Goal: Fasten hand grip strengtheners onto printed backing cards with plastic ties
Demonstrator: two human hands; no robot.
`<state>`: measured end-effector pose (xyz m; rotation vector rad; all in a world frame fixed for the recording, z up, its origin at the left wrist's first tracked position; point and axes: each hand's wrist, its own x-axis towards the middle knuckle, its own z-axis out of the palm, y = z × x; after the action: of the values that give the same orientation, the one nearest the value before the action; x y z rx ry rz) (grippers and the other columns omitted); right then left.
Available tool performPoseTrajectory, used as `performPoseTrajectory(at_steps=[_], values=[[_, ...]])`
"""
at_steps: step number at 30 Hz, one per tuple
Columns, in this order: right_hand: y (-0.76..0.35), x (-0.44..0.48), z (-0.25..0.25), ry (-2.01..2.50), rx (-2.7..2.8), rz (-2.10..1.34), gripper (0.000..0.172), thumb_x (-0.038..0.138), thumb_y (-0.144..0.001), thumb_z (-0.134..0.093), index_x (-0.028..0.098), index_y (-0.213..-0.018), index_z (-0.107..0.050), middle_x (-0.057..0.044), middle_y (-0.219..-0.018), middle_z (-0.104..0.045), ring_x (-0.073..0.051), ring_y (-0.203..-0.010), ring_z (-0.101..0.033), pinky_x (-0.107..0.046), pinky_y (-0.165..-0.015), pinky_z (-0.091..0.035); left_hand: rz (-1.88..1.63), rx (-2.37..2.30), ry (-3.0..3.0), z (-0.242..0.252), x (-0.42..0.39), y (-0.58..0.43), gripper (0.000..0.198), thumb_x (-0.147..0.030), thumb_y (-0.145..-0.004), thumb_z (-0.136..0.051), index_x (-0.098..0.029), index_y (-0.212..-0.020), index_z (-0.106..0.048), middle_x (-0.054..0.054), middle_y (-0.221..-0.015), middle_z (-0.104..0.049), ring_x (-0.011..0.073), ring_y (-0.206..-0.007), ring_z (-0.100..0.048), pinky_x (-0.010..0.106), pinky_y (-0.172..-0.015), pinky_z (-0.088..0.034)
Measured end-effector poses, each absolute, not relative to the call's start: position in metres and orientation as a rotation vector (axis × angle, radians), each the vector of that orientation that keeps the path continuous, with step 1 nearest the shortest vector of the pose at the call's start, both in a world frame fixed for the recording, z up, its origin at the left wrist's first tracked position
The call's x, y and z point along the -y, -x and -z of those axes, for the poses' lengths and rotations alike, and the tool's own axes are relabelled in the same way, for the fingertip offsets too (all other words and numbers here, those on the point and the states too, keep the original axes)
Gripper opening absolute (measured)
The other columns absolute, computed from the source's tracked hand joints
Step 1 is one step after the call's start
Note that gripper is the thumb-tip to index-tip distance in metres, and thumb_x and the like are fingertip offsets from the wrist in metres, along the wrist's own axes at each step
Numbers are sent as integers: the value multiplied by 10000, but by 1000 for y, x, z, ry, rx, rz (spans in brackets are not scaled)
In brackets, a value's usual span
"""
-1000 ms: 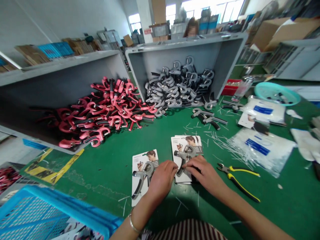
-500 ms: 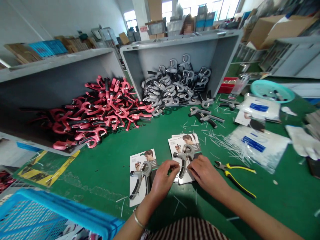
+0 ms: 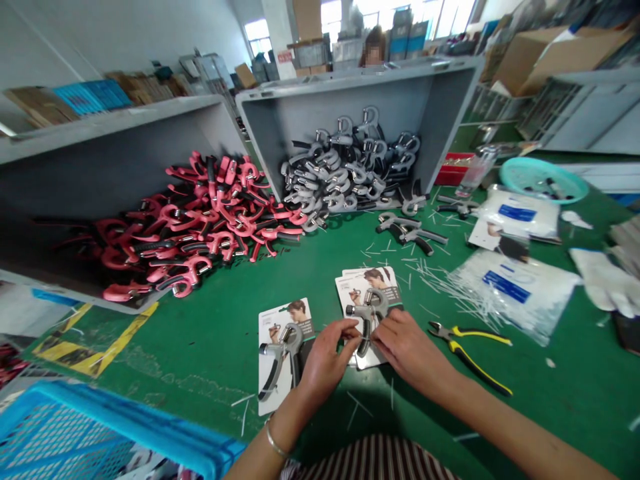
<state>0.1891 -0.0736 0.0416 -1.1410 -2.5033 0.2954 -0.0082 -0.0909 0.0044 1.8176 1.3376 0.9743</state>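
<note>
A grey hand gripper (image 3: 367, 313) with black handle pads lies on a printed backing card (image 3: 350, 288), with another card under it. Across its handle runs a thin pale cable tie (image 3: 365, 338). My left hand (image 3: 327, 357) pinches at the tie from the left, fingertips against the handle. From the right my right hand (image 3: 407, 347) is closed in a pinch on the tie; its fingertips are partly hidden. Left of them lies a second card (image 3: 270, 320) bearing another grey hand gripper (image 3: 287, 347), partly covered by my left hand.
Yellow-black cutting pliers (image 3: 467, 353) lie at right, near loose white strips (image 3: 440, 277) and plastic bags (image 3: 520, 293). Grey bins hold red hand grippers (image 3: 220, 213) and grey ones (image 3: 345, 173). A blue crate (image 3: 125, 413) stands front left. A person (image 3: 374, 50) is behind the bins.
My hands have drawn slightly closer together at the handle, the right one shifting a little left. The cards and hand grippers stay where they were.
</note>
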Motion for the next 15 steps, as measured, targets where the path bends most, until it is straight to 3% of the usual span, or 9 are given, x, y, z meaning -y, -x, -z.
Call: performPoseTrajectory(at_steps=[6,11,15], values=[[-189,72,-36,1131,2486,-393,212,252,-982,-463,197,-855,-623,-72,-824,-628,-237,-822,-507,-390,-787,-407,-943,-1286,-1778,-9,89,9,254,-198,-883,-624,-214,-1136,-594,24,-973,-707,171,-921,-662,325,-886,-506],[-186,72,-32,1186,2402,-552,104,284,-947,-551,207,-943,-619,-63,-879,-652,-247,-880,-522,-392,-803,-423,-929,-1284,-1726,-17,89,11,125,-175,-877,-603,-203,-996,-630,15,-930,-682,154,-879,-645,284,-828,-499],[-181,73,-34,1194,2405,-525,129,292,-946,-554,203,-898,-635,-69,-880,-649,-246,-879,-520,-396,-810,-417,-954,-1307,-1711,-24,89,6,93,-115,-841,-590,-193,-890,-597,-1,-848,-636,145,-827,-606,274,-802,-478]])
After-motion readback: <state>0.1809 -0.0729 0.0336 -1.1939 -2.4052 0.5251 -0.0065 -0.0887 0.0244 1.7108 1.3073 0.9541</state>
